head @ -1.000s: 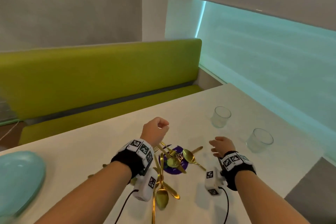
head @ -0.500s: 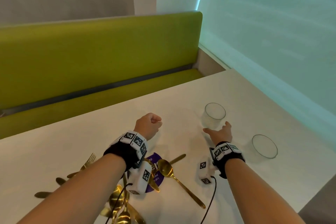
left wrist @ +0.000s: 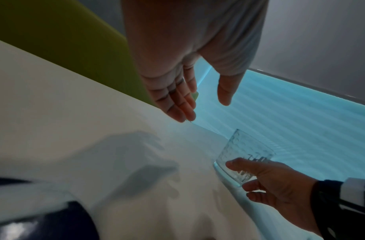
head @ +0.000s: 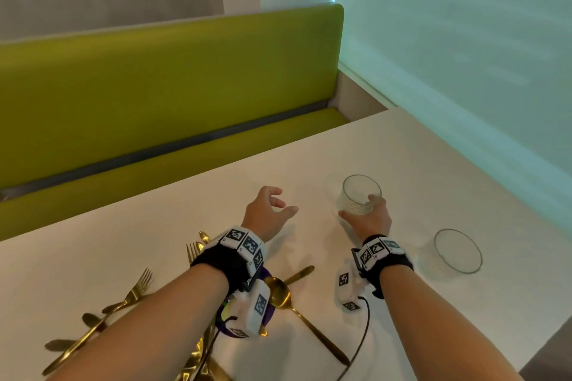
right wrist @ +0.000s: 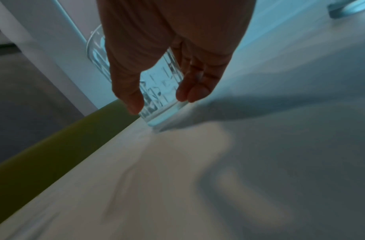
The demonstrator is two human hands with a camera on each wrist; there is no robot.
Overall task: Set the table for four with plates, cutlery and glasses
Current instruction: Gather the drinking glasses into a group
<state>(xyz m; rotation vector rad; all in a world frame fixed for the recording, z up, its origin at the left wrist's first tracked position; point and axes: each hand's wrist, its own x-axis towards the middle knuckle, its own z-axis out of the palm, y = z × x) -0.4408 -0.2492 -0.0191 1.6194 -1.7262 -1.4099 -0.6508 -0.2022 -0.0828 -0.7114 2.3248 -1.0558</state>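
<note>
1 glass [head: 359, 195] gripped by right hand [head: 370, 219].

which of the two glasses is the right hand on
The far glass, the one nearer the green bench. The right hand wraps its side, thumb and fingers around it. The near glass, by the right wrist, stands untouched.

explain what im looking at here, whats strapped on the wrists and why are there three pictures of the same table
A person is setting a table, wearing small cameras on the head and on both wrists. The big picture is the head view; the other two look along each hand. The right hand wraps its thumb and fingers round a clear glass standing on the white table. The left hand hovers open, holding nothing. A second glass stands to the right. Gold forks and spoons lie in a loose pile near the person.
</note>
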